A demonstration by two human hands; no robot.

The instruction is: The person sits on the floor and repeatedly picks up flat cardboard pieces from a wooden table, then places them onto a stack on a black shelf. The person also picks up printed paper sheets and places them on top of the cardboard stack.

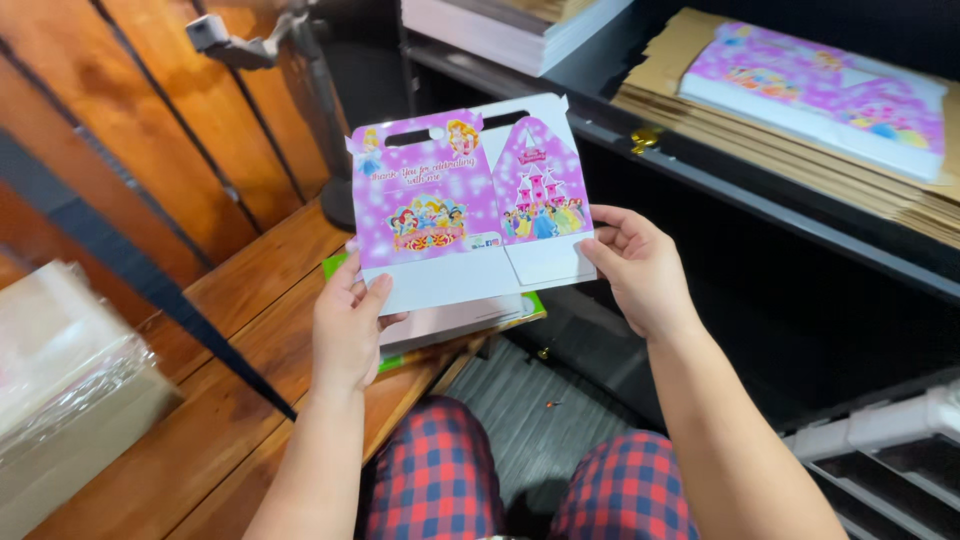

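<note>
I hold a flat, unfolded pink party box point(465, 200) printed with cartoon figures and a castle, with white flaps and handle cut-outs at its top. My left hand point(350, 325) grips its lower left corner, thumb on the white flap. My right hand point(640, 270) grips its lower right edge. The box is upright in front of me, above a low stack of flat sheets point(455, 325) with a green edge on the wooden table point(240, 400).
A wrapped bundle point(70, 380) sits at the table's left. A black stand point(325, 120) rises behind the box. On the dark shelf point(760, 200) to the right lie brown cardboard sheets point(800, 150) and more pink flat boxes point(830, 95). My knees in red plaid are below.
</note>
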